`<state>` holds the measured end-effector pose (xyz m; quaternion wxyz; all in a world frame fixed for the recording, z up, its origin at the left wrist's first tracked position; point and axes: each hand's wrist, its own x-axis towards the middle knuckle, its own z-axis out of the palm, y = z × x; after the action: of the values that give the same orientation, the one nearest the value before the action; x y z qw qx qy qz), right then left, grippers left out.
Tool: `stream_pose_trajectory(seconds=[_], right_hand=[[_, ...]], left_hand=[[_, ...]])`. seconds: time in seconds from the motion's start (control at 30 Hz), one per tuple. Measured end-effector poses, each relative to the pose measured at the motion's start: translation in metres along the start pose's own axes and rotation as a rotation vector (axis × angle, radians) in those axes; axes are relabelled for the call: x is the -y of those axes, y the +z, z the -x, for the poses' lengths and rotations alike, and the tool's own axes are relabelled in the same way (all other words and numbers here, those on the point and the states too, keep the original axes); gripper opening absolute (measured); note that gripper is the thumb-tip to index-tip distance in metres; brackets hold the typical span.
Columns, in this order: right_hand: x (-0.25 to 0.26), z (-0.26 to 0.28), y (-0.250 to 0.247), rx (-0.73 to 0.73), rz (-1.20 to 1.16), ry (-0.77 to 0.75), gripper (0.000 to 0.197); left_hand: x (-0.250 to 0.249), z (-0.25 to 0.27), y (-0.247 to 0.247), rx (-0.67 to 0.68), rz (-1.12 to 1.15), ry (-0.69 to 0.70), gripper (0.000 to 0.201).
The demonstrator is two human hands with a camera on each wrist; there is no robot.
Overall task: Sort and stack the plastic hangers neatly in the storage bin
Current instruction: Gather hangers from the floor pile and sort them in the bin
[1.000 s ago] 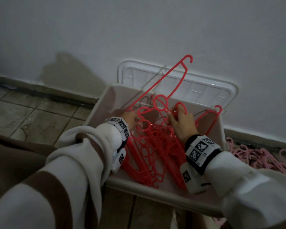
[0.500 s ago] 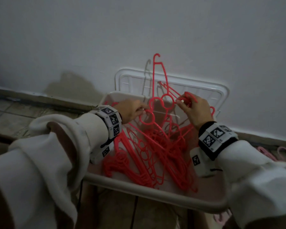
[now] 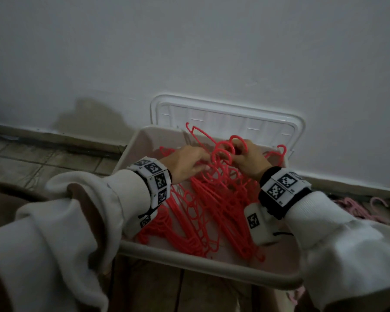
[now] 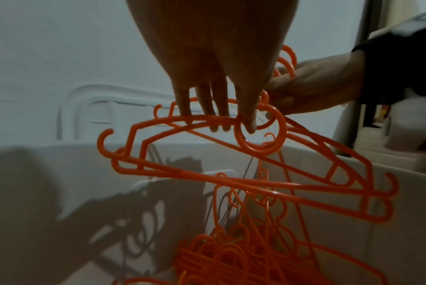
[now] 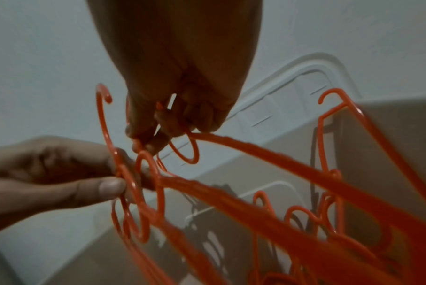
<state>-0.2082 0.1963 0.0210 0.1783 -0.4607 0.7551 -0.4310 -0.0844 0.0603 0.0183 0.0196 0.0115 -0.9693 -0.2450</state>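
A pale storage bin (image 3: pixel 189 263) holds a heap of red plastic hangers (image 3: pixel 212 212). Both hands are over its far half, holding a small bunch of red hangers (image 4: pixel 231 183) lifted above the heap. My left hand (image 3: pixel 202 164) curls its fingers (image 4: pixel 207 115) over the bunch's upper arm, beside the ring at the neck. My right hand (image 3: pixel 236 153) pinches the hooks (image 5: pixel 182 150) at the top. In the right wrist view my left hand (image 5: pixel 104 185) squeezes the hanger necks between thumb and fingers. One hanger end (image 3: pixel 190 129) sticks up toward the back left.
The bin's white lid (image 3: pixel 234 118) leans against the wall behind it. Pink hangers (image 3: pixel 356 206) lie on the tiled floor to the right of the bin. Dark tiles (image 3: pixel 43 158) stretch to the left. The bin's near rim is just in front of my sleeves.
The lifted hangers, which stood upright with one end high against the wall, have tipped down and lie lower over the bin. Both hands have drawn closer together at the hooks.
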Motion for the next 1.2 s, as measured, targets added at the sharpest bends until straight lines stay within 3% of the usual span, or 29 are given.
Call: stream_pose_trajectory(seconds=[0.13, 0.23, 0.37, 0.43, 0.5, 0.57, 0.6, 0.67, 0.73, 0.87, 0.93, 1.03, 1.1, 1.2], right_hand=[[-0.001, 0.001, 0.002, -0.001, -0.214, 0.017, 0.017], [-0.001, -0.001, 0.002, -0.005, -0.254, 0.029, 0.026], [-0.002, -0.001, 0.009, 0.012, -0.344, 0.142, 0.022], [-0.003, -0.001, 0.012, 0.048, -0.375, 0.181, 0.020], [-0.003, -0.002, 0.012, 0.077, -0.404, 0.177, 0.006], [0.002, -0.001, 0.012, 0.081, -0.432, 0.187, 0.026], [0.002, -0.001, 0.011, 0.086, -0.448, 0.209, 0.027], [0.002, -0.001, 0.010, 0.105, -0.452, 0.216, 0.011], [0.002, 0.000, 0.012, 0.118, -0.434, 0.235, 0.019], [-0.004, 0.000, 0.016, 0.195, -0.419, 0.256, 0.024], [-0.008, -0.002, 0.016, 0.155, -0.474, 0.265, 0.024], [-0.012, -0.005, 0.011, 0.059, -0.499, 0.264, 0.025], [-0.012, -0.006, 0.008, 0.011, -0.473, 0.253, 0.030], [-0.012, -0.006, 0.012, -0.019, -0.422, 0.256, 0.029]], left_hand=[[-0.003, 0.003, 0.001, -0.040, -0.028, -0.018, 0.021], [-0.005, 0.005, 0.000, -0.074, -0.031, -0.041, 0.019], [-0.007, 0.004, 0.001, -0.106, -0.044, -0.072, 0.020], [-0.008, 0.004, 0.000, -0.098, -0.074, -0.111, 0.024], [-0.007, 0.004, 0.000, -0.121, -0.053, -0.131, 0.029], [-0.005, 0.005, 0.000, -0.152, 0.018, -0.127, 0.031], [-0.007, 0.007, 0.000, -0.166, 0.034, -0.130, 0.032], [-0.010, 0.010, -0.001, -0.208, 0.049, -0.136, 0.043], [-0.010, 0.012, -0.001, -0.222, 0.086, -0.131, 0.058], [0.000, 0.011, 0.001, -0.215, 0.029, -0.071, 0.035], [0.004, 0.011, 0.002, -0.184, 0.009, -0.054, 0.027], [0.007, 0.013, 0.005, -0.141, -0.029, -0.099, 0.030], [0.009, 0.012, 0.007, -0.149, 0.080, -0.157, 0.037], [0.006, 0.010, 0.007, -0.149, 0.110, -0.258, 0.031]])
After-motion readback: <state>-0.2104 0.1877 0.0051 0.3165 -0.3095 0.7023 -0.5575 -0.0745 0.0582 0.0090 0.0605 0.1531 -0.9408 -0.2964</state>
